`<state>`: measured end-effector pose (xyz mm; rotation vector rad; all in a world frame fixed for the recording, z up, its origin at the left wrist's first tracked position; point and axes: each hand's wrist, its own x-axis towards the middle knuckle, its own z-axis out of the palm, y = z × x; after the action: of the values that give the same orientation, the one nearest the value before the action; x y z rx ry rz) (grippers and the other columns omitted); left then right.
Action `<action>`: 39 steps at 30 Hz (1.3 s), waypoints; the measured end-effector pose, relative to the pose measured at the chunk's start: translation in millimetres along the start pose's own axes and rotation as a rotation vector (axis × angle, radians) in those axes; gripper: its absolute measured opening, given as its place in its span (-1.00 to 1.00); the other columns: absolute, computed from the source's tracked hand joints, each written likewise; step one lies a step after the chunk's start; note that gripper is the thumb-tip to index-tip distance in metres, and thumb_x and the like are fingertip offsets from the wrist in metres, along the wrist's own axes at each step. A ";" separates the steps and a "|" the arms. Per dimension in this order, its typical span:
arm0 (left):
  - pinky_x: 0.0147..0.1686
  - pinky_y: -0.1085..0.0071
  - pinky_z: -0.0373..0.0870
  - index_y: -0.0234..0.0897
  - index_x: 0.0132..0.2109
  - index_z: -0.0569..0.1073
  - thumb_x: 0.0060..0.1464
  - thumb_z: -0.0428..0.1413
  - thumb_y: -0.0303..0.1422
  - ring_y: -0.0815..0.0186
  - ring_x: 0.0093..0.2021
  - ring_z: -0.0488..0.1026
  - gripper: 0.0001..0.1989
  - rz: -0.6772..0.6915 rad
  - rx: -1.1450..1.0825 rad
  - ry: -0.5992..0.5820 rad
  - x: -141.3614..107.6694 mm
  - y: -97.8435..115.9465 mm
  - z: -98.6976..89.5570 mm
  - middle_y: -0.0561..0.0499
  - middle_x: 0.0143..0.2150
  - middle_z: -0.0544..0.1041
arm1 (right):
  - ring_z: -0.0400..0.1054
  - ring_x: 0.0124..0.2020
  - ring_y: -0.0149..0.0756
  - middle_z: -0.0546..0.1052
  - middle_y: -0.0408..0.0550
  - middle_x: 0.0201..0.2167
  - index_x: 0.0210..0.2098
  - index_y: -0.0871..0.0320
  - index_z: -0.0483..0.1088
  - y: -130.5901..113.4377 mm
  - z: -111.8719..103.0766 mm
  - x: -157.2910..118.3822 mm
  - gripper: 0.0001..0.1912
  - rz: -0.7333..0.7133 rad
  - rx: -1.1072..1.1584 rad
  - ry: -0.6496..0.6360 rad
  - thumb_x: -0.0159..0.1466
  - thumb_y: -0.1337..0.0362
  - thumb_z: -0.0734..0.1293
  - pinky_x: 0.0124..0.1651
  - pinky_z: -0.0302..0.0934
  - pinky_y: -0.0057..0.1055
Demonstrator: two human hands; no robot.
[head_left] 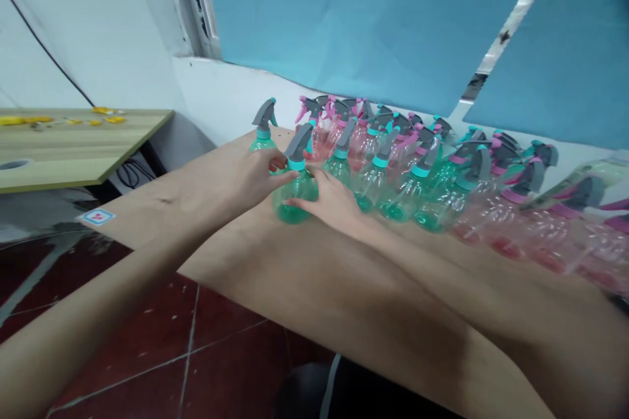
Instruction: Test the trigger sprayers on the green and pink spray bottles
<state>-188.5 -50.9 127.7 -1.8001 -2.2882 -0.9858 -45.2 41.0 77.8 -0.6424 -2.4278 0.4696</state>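
A green spray bottle [293,210] with a grey and turquoise trigger head stands upright on the brown table between my hands. My right hand [335,201] is curved round its body from the right, thumb in front and fingers partly hidden behind. From the left, my left hand [260,177] has its thumb and bent fingers at the bottle's neck. Just behind my left hand stands another green spray bottle [264,143], its lower part hidden. To the right of my right hand, a green spray bottle [372,177] heads the front row of similar ones.
Several pink spray bottles [511,219] fill the right side of the brown table [236,268], with more rows behind against the wall. A wooden side table [63,150] at the left bears yellow pieces [24,120]. A printed marker [98,217] lies at the brown table's left corner.
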 end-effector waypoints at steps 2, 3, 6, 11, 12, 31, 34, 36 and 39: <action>-0.28 0.32 0.37 -0.27 -0.28 0.47 0.01 0.12 -0.14 0.18 -0.27 0.48 -0.73 0.027 0.006 -0.003 7.0 -5.0 4.0 -0.09 -0.26 0.57 | 0.25 0.12 0.02 0.32 0.08 0.17 0.20 0.08 0.14 4.9 -6.9 3.4 -0.24 -0.028 -0.011 0.006 0.10 -0.09 0.34 0.01 0.21 -0.05; -0.28 0.32 0.37 -0.27 -0.28 0.47 0.02 0.11 -0.15 0.18 -0.26 0.48 -0.73 0.039 0.003 0.000 9.9 -7.5 5.7 -0.10 -0.25 0.57 | 0.27 0.09 0.00 0.36 0.06 0.13 0.18 0.06 0.17 7.7 -12.2 3.3 -0.29 -0.039 -0.018 0.021 0.12 -0.08 0.34 -0.01 0.22 -0.06; -0.30 0.32 0.36 -0.27 -0.26 0.47 0.06 0.07 -0.15 0.17 -0.26 0.49 -0.73 0.066 0.038 0.014 15.7 -14.8 9.6 -0.10 -0.25 0.57 | 0.41 -0.11 -0.12 0.51 0.00 -0.07 -0.01 0.08 0.37 17.9 -32.7 -2.6 -0.57 -0.055 -0.046 0.094 0.20 0.01 0.30 -0.10 0.26 -0.18; -0.33 0.32 0.33 -0.24 -0.24 0.48 0.10 0.02 -0.13 0.14 -0.26 0.49 -0.70 0.104 0.117 0.048 24.3 -24.4 14.7 -0.08 -0.27 0.57 | 0.44 -0.16 -0.12 0.56 -0.02 -0.18 -0.14 0.15 0.44 33.9 -55.3 -15.8 -0.70 0.004 -0.167 0.210 0.25 0.10 0.27 -0.11 0.26 -0.19; -0.33 0.32 0.33 -0.25 -0.25 0.48 0.10 0.01 -0.13 0.15 -0.25 0.49 -0.70 0.101 0.123 0.052 26.6 -25.2 15.7 -0.09 -0.26 0.57 | 0.43 -0.15 -0.10 0.55 0.00 -0.15 -0.12 0.15 0.43 35.5 -55.9 -16.7 -0.68 0.022 -0.190 0.217 0.25 0.10 0.26 -0.10 0.26 -0.17; -0.13 0.11 0.29 -0.32 -0.19 0.49 0.16 -0.02 -0.19 0.01 -0.18 0.45 -0.69 0.090 0.256 0.079 43.2 -19.9 21.7 -0.21 -0.18 0.54 | 0.43 -0.55 -0.12 0.45 -0.12 -0.67 0.06 0.25 0.27 38.5 -30.2 20.5 -0.41 0.283 -0.037 0.044 0.17 0.00 0.29 -0.43 0.26 -0.22; -0.15 0.12 0.30 -0.33 -0.18 0.47 0.17 -0.03 -0.18 0.01 -0.17 0.45 -0.68 0.086 0.232 0.087 44.3 -21.2 23.7 -0.22 -0.17 0.54 | 0.42 -0.62 -0.19 0.48 -0.11 -0.61 0.12 0.29 0.19 39.4 -27.1 25.1 -0.34 0.334 0.018 0.030 0.14 0.03 0.31 -0.46 0.26 -0.24; -0.16 0.13 0.31 -0.34 -0.18 0.47 0.17 -0.04 -0.18 0.03 -0.17 0.45 -0.67 0.095 0.230 0.091 44.9 -22.2 24.9 -0.22 -0.16 0.54 | 0.39 -0.67 -0.24 0.49 -0.10 -0.58 0.15 0.30 0.14 39.9 -25.9 27.2 -0.31 0.355 0.051 0.030 0.13 0.05 0.32 -0.50 0.27 -0.26; -0.17 0.16 0.32 -0.33 -0.20 0.46 0.17 -0.04 -0.17 0.08 -0.23 0.46 -0.68 0.090 0.215 0.084 45.5 -24.1 26.4 -0.20 -0.18 0.54 | 0.37 -0.70 -0.26 0.49 -0.09 -0.58 0.18 0.32 0.09 39.6 -25.6 27.9 -0.26 0.364 0.096 0.026 0.13 0.06 0.33 -0.57 0.25 -0.30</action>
<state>-215.7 -1.3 115.6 -1.7233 -2.1505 -0.7533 -36.3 93.3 91.7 -1.0471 -2.2514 0.7134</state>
